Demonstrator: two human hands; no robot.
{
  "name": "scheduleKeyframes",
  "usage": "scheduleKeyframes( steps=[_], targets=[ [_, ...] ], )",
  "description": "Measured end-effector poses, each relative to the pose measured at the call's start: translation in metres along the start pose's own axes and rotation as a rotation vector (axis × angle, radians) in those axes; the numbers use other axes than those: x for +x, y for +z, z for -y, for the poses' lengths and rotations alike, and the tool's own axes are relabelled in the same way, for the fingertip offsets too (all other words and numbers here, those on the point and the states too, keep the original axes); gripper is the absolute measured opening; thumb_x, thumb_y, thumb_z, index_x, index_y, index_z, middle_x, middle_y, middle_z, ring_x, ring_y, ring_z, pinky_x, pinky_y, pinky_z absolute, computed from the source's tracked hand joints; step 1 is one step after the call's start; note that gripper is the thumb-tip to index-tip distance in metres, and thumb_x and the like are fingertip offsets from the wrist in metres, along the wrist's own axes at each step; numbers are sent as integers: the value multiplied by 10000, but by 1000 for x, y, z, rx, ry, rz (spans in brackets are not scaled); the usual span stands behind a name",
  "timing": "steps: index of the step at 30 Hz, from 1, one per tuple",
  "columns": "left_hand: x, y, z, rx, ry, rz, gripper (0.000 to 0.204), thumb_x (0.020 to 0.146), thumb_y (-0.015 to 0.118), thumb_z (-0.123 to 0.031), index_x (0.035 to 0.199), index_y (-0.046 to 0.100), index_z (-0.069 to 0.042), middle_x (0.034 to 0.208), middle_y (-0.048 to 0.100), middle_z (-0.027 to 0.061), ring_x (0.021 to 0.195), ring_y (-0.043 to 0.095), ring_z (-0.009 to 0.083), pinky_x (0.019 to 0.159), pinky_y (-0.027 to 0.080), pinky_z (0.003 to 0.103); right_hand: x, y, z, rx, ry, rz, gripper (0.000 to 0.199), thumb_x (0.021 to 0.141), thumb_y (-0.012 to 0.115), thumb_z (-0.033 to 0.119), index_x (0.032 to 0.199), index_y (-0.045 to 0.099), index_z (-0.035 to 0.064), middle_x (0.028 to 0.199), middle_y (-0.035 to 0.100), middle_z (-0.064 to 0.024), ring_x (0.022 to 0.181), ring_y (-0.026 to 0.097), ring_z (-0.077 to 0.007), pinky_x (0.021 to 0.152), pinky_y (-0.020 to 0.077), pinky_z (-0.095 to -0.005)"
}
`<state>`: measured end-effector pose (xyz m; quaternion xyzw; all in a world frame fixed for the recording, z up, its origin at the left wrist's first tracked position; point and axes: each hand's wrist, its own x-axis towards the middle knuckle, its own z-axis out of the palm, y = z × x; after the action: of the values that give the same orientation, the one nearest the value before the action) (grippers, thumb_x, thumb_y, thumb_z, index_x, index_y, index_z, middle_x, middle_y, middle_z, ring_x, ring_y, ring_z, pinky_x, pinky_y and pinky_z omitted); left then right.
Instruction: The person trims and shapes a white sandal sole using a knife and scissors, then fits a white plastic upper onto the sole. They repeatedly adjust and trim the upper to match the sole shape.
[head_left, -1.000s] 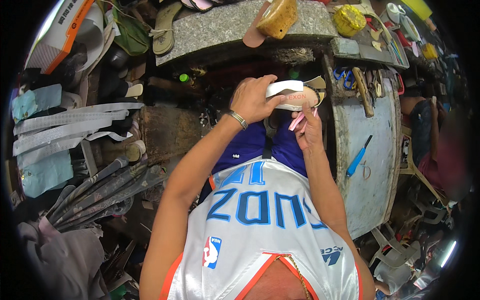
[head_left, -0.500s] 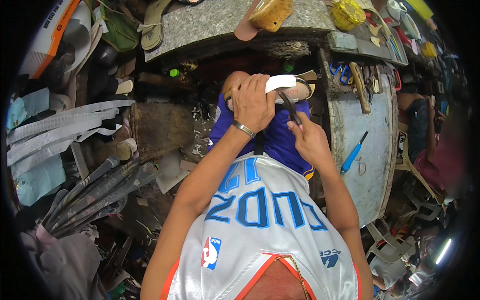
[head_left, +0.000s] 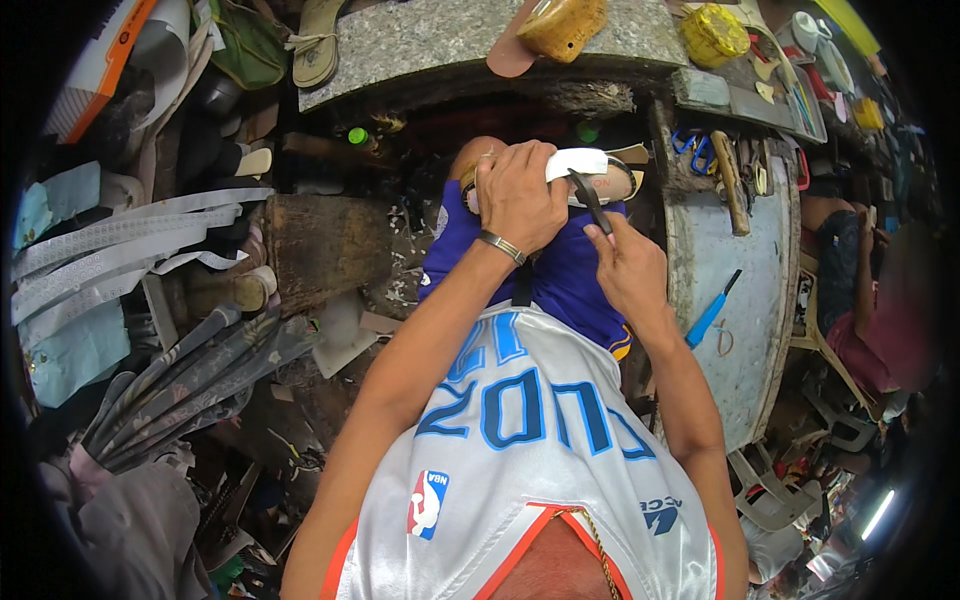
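A sandal point(head_left: 615, 183) with a pale insole and a white strap point(head_left: 577, 163) lies across my lap. My left hand point(head_left: 521, 195) is closed over its left part, fingers curled around the sandal and hiding that end. In my right hand point(head_left: 632, 265) is a slim dark tool point(head_left: 592, 203), gripped by its lower end. Its upper tip meets the lower edge of the white strap; whether it is pincers or another hand tool I cannot make out.
At the far side stands a stone-topped bench point(head_left: 420, 45) with a yellow shoe last point(head_left: 563, 28). On the right, a pale worktable point(head_left: 740, 330) bears a blue-handled tool point(head_left: 713, 310), a wooden-handled tool point(head_left: 731, 185) and blue-handled scissors point(head_left: 703, 153). White strips point(head_left: 110, 255) hang at left. Another person sits far right.
The dark tool has tilted, its upper tip shifting up against the white strap. My right hand has moved slightly right. My left hand keeps its hold on the sandal; the whole view has shifted a little.
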<state>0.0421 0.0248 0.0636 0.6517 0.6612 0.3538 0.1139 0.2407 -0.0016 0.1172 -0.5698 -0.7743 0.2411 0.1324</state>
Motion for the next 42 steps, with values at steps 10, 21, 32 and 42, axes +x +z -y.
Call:
scheduleKeyframes(
  steps=[10,21,32,42],
  targets=[
    [11,-20,27,-168,319,130,378,904,724,-57,1262,740,-178,1350,757,26,1223,724,293,968,474,475,0,-3,-7,12,38,48,270,1112,708,320,1169,677,59,878,758,-200,836,753,-467,697,561,-562],
    [19,-21,24,-92,372,152,281,936,767,-119,1209,759,-185,1295,753,-1,1178,736,263,937,477,457,-5,16,-12,964,519,349,511,1176,618,447,1430,651,5,1112,764,-173,1006,770,-242,716,674,-392],
    [17,-18,27,-38,399,246,416,928,775,-102,1318,721,-237,1388,715,2,1254,708,265,945,465,498,-14,7,-21,28,230,95,366,1156,632,398,1227,624,40,882,765,-254,859,749,-525,743,571,-631],
    [14,-15,35,32,468,245,543,926,767,-108,1425,743,-320,1454,688,42,1280,680,296,935,452,494,-13,24,-10,910,578,253,326,1161,629,339,1271,650,33,876,775,-218,884,785,-472,759,598,-594]
  ],
)
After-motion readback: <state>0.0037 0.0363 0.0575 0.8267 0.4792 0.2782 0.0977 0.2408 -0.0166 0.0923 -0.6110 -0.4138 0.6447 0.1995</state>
